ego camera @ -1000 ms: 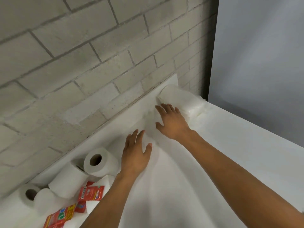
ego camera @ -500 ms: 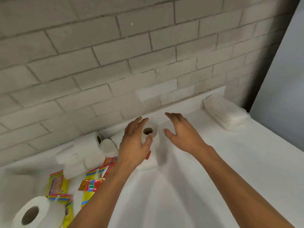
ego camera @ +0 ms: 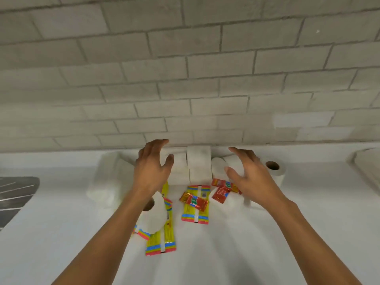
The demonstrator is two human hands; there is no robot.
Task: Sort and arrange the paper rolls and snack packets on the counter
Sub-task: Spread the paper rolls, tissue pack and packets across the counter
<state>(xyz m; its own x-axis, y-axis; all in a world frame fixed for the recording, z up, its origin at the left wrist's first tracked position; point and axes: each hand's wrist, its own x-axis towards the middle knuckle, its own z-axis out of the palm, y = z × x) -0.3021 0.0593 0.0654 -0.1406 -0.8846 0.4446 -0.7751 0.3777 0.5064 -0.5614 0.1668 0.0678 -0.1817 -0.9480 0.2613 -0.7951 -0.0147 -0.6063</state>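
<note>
Several white paper rolls lie in a heap against the brick wall; one roll (ego camera: 199, 164) stands in the middle and another roll (ego camera: 276, 170) lies at the right with its brown core showing. A further roll (ego camera: 155, 214) lies nearer me under my left forearm. Yellow snack packets (ego camera: 195, 210) and small red packets (ego camera: 221, 192) are scattered in front of the heap. My left hand (ego camera: 153, 168) hovers open over the left of the heap. My right hand (ego camera: 247, 175) hovers open over the right rolls. Neither hand holds anything.
The white counter (ego camera: 226, 254) runs along a grey brick wall (ego camera: 185, 79). A metal sink drainer (ego camera: 14, 194) sits at the left edge. A stack of white folded paper (ego camera: 368, 165) lies at the far right by the wall.
The view has swung left from the folded paper stack to the heap of rolls and packets. Both hands have moved left with it and now hover spread over the heap.
</note>
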